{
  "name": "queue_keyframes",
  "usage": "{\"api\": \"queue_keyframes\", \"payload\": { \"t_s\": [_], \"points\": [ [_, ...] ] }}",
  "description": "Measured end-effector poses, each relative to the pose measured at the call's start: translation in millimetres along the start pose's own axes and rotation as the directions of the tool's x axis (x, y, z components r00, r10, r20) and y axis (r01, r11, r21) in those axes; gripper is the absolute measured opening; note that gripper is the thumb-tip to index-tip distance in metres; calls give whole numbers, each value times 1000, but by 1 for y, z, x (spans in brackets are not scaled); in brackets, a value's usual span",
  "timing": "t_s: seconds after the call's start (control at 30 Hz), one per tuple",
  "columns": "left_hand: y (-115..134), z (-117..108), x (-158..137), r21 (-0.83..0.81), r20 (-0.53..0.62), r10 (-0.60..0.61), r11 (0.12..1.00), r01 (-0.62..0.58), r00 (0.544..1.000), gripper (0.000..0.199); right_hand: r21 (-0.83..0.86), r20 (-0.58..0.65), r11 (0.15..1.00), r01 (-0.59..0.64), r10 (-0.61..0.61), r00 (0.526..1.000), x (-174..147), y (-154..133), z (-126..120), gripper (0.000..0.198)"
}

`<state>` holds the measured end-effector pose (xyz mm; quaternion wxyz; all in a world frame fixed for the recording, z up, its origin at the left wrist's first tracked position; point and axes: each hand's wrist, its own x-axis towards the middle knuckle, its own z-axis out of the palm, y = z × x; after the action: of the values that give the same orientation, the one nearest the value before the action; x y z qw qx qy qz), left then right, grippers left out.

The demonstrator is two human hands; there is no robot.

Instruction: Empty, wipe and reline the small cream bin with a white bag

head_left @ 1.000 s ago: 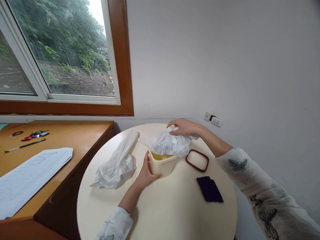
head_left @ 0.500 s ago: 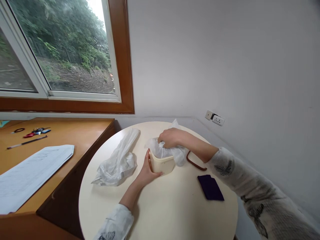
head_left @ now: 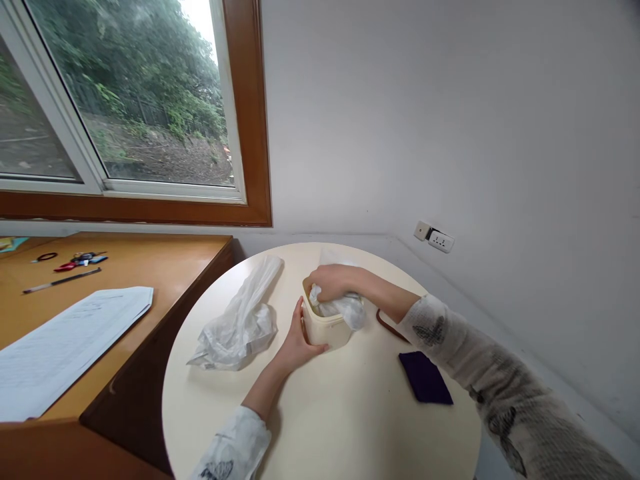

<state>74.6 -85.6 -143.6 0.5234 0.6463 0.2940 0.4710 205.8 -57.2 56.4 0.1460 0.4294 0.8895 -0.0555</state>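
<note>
A cream plastic container [head_left: 327, 331] stands upright on the round table [head_left: 345, 413]. My left hand [head_left: 299, 339] grips its near left side, thumb across the front and fingers along the left wall. Over the container's opening, my right hand [head_left: 333, 281] is closed on a crumpled white plastic bag [head_left: 345, 309]. Part of this bag is inside the container and part drapes over the right rim; the fingertips are partly hidden in it. To the left lies another white plastic bag [head_left: 240, 327], touched by neither hand.
Right of the container lie a brown curved handle-like piece [head_left: 393, 328], partly behind my right forearm, and a dark purple folded cloth [head_left: 426, 377]. A wooden desk [head_left: 165, 257] at left holds papers [head_left: 75, 340], a pen [head_left: 63, 281] and keys [head_left: 83, 261]. A wall socket [head_left: 441, 241] is at right.
My right hand has moved slightly left and down into the container's opening, taking the bag with it. The bag now covers less of the rim. My left hand keeps its grip.
</note>
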Motion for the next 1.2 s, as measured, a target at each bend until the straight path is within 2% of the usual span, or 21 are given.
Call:
{"api": "queue_keyframes", "payload": {
  "t_s": [0.1,0.2,0.27,0.37,0.43,0.57,0.7,0.77,0.83,0.9,0.97,1.03,1.1,1.2],
  "points": [
    [1,0,0,20,5,-11,1000,10,1000,123,-3,-165,1000,-12,11,986,-17,3,-12,31],
    [2,0,-1,16,6,-2,1000,2,1000,121,-76,-347,994,-74,43,937,-30,2,-10,23],
    [2,0,-1,21,5,0,1000,0,1000,121,-41,-423,985,-167,134,896,-35,3,-2,22],
    [2,0,-1,24,12,-9,1000,9,1000,120,162,-385,947,-277,319,866,-36,11,11,23],
    [2,0,-2,23,15,-16,1000,16,1000,120,249,-330,931,-265,339,881,-35,19,17,21],
    [0,0,-2,23,6,-14,1000,13,1000,121,262,-357,946,-188,277,892,-35,27,23,16],
    [0,0,-2,12,3,-26,1000,26,1000,121,237,-426,965,-113,208,880,-41,14,21,14],
    [3,1,-2,10,3,-29,1000,29,1000,120,180,-460,984,-16,99,882,-43,3,18,15],
    [7,1,-2,16,8,-37,999,37,999,119,90,-469,988,128,-71,880,-45,-7,15,16],
    [11,2,-2,29,18,-43,999,43,999,116,-8,-464,969,246,-222,858,-46,-16,13,17],
    [14,3,-1,41,14,-38,998,38,999,115,-89,-489,961,264,-272,829,-47,-22,12,16],
    [15,3,-1,43,8,-29,999,28,1000,115,-89,-538,981,172,-193,821,-47,-24,12,19],
    [13,4,-1,37,6,-17,999,17,1000,117,21,-543,999,26,-11,840,-46,-21,15,22],
    [10,4,-1,20,12,-6,1000,5,1000,119,226,-422,966,-127,214,881,-43,-9,22,21]
  ]
}}
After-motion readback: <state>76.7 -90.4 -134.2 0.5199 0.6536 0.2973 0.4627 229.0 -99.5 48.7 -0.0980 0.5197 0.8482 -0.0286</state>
